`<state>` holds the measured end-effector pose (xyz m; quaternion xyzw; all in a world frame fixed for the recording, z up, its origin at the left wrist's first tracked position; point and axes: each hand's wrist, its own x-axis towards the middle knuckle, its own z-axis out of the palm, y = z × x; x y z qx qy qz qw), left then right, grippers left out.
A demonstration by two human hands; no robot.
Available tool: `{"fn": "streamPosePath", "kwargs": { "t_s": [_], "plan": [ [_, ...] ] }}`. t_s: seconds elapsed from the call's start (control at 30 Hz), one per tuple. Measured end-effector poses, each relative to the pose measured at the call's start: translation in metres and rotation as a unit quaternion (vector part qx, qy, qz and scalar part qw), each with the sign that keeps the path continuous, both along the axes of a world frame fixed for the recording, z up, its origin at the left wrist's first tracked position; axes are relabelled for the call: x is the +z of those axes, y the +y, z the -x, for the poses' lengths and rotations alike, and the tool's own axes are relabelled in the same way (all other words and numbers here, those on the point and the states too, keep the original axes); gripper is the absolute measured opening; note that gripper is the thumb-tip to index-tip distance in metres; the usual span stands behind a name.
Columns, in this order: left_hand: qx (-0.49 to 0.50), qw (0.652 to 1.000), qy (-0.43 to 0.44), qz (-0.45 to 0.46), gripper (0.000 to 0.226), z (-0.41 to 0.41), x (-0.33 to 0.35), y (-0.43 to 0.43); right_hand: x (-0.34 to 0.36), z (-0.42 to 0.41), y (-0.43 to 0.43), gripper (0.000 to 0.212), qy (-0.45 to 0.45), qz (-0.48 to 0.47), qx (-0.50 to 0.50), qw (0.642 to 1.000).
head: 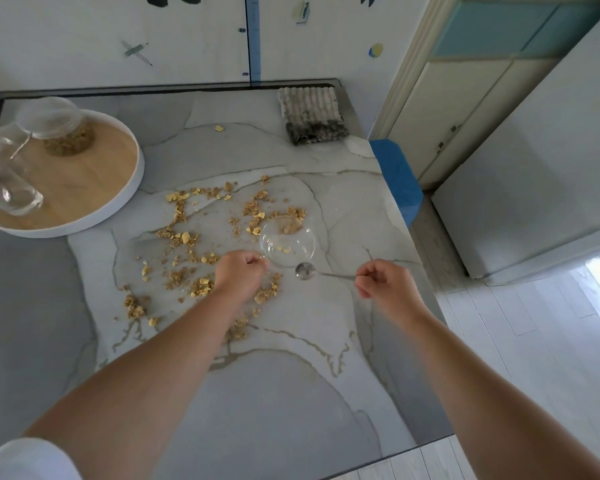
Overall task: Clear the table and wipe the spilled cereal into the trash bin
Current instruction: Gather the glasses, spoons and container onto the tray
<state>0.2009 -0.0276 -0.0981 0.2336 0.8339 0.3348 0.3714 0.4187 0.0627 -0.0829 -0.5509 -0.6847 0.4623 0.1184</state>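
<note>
While the spilled cereal point(187, 237) still covers the table point(291, 393), we have a hand on each dish.

Our right hand point(385, 280) pinches the handle tip of the spoon point(305, 271), whose long axis runs left to right, with its bowl end just beside the near rim of the glass bowl point(287, 242). Our left hand point(241, 275) is curled at that bowl's near-left rim and seems to pinch it, though the clear glass makes the grip hard to confirm. The round tray point(129, 188) lies well to the far left, nearer our left hand, so we judge both dishes must travel leftward over the crumbs. The cloth point(312, 116) waits at the far edge.
</note>
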Motion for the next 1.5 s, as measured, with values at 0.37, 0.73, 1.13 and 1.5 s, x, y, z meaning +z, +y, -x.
{"fn": "streamPosePath", "kwargs": {
  "t_s": [0.37,0.73,1.13,1.5],
  "plan": [
    [0.007,1.0,-0.014,-0.014,0.011,0.015,0.014,-0.011,0.011,0.073,0.015,0.024,0.031,-0.025,-0.028,0.999],
    [0.087,0.996,-0.001,-0.01,0.013,0.036,0.019,-0.034,0.009,0.12,0.02,0.028,0.144,0.11,0.0,0.984],
    [0.192,0.98,-0.01,-0.056,0.022,0.138,0.035,-0.07,0.019,0.26,-0.009,0.019,0.222,0.278,0.025,0.934],
    [0.192,0.979,0.027,-0.058,0.013,0.279,0.02,-0.062,0.009,0.417,-0.004,0.014,0.226,0.297,-0.018,0.928]
  ]
}}
